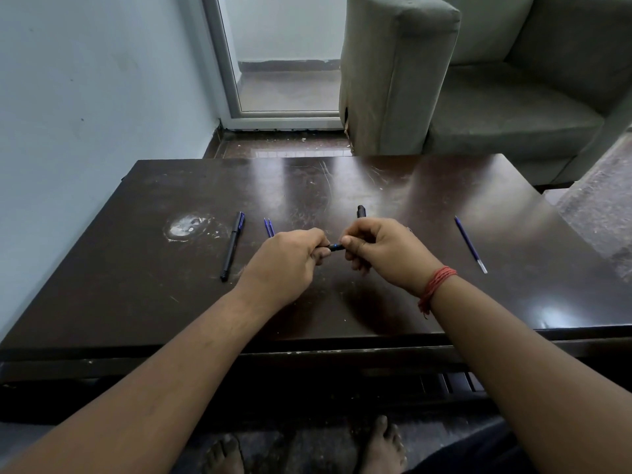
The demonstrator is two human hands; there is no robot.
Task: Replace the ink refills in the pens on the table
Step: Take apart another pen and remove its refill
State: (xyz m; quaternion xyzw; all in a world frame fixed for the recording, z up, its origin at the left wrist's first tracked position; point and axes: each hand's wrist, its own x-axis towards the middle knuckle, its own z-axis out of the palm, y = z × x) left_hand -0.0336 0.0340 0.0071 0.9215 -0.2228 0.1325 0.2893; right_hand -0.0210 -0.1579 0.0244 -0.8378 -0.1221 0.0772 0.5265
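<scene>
Dead centre, I've got a short black pen barrel with a blue band [334, 247] bridging the two hands, held just above the tabletop. The left hand [287, 265] comes in from seven o'clock, knuckles up, fingers curled tight round the barrel's left end. The right hand [379, 251] reaches in from five o'clock, a red thread band [437, 285] on its wrist, thumb and curled fingers pinching the barrel's right end; a black pen end [361, 211] pokes up behind its knuckles at twelve o'clock, and I can't tell whether this hand grips it too.

Out at nine o'clock lies a capped black pen with a blue clip [232, 246]. Just beside the left hand, at eleven o'clock, two thin blue ink refills [269, 227] lie side by side, partly hidden. Well out at three o'clock lies a single blue refill with a clear tip [470, 244].

All this sits on a dark glossy wooden table [342, 186], scratched, with a whitish smear [186, 227] at ten o'clock. Beyond it, a grey fabric sofa [478, 80] at one o'clock, a white-framed glass door [280, 56] at twelve, and a pale wall [85, 80] to the left.
</scene>
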